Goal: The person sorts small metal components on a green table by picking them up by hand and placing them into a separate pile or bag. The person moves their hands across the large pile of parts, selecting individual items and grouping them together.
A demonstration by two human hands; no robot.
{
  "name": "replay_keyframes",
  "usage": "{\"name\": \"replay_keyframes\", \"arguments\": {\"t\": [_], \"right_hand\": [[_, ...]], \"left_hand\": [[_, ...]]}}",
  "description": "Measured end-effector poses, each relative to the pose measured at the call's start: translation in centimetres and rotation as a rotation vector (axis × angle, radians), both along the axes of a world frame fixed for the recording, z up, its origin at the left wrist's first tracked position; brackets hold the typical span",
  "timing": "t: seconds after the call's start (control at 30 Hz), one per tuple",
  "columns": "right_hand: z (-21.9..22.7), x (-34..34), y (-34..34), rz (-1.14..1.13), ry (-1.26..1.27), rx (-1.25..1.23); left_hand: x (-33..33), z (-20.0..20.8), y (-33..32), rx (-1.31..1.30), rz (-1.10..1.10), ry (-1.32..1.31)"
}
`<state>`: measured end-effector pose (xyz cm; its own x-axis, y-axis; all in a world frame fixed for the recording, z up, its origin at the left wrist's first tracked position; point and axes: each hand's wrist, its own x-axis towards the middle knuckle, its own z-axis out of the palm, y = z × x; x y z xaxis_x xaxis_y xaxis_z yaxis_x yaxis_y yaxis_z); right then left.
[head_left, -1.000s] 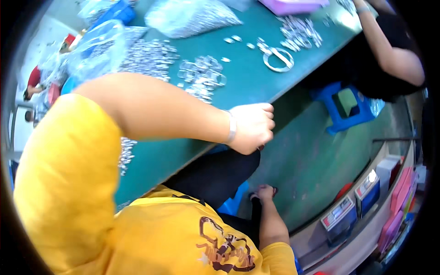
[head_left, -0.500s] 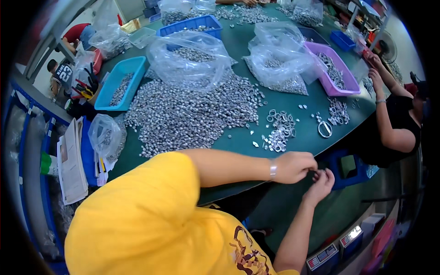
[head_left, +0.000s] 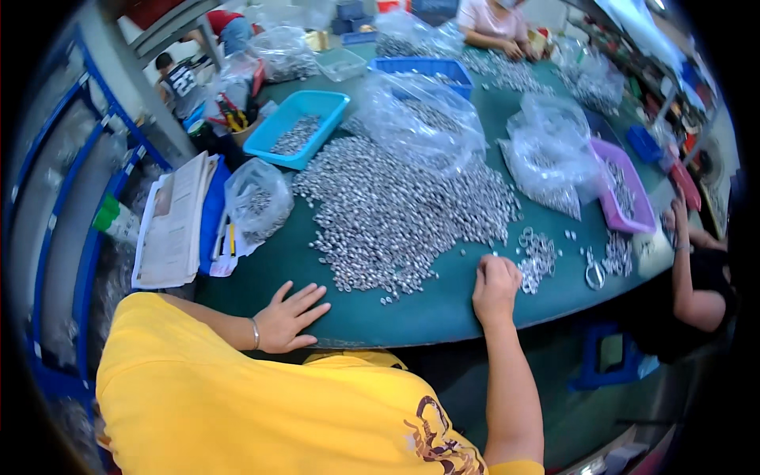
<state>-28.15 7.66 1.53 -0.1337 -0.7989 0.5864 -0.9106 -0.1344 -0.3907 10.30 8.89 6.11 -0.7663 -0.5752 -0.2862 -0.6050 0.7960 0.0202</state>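
My left hand (head_left: 291, 318) lies on the green table (head_left: 380, 324) near its front edge, its fingers spread and nothing in them. To its right, my right hand (head_left: 497, 289) rests on the table with fingers curled together; whatever they hold, if anything, is hidden. Between and beyond the hands spreads a large heap of small silver metal pieces (head_left: 388, 206). Just right of my right hand lies a smaller pile of ring-shaped silver pieces (head_left: 537, 257). Farther right, a larger silver ring (head_left: 594, 275) sits beside another little pile (head_left: 617, 253).
Behind the heap are clear plastic bags (head_left: 427, 119), a turquoise tray (head_left: 257, 149), a blue tray (head_left: 467, 79) and a purple tray (head_left: 645, 222). Newspapers (head_left: 170, 226) and a small bag (head_left: 257, 202) lie at left. One co-worker (head_left: 701, 297) sits at right, another (head_left: 491, 28) across the table.
My hands were together beyond the table's right edge. They have parted: the left moved left and opened onto the table, the right came back beside the ring pile. The view has shifted too.
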Motion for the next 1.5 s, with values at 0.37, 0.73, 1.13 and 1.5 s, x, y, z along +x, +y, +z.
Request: {"name": "replay_keyframes", "arguments": {"t": [0.37, 0.73, 1.13, 1.5], "right_hand": [[-0.2, -0.3, 0.2, 0.034, 0.051, -0.037], [0.1, 0.5, 0.2, 0.095, 0.162, -0.001], [1.1, 1.2, 0.3, 0.019, 0.221, 0.094], [0.5, 0.3, 0.9, 0.046, 0.265, 0.068]], "left_hand": [[1.3, -1.7, -0.1, 0.071, -0.014, 0.281], [1.8, -2.9, 0.0, 0.083, -0.026, 0.314], [1.7, -3.1, -0.6, 0.074, -0.051, 0.333], [1.4, -2.8, -0.5, 0.061, -0.054, 0.308]]}}
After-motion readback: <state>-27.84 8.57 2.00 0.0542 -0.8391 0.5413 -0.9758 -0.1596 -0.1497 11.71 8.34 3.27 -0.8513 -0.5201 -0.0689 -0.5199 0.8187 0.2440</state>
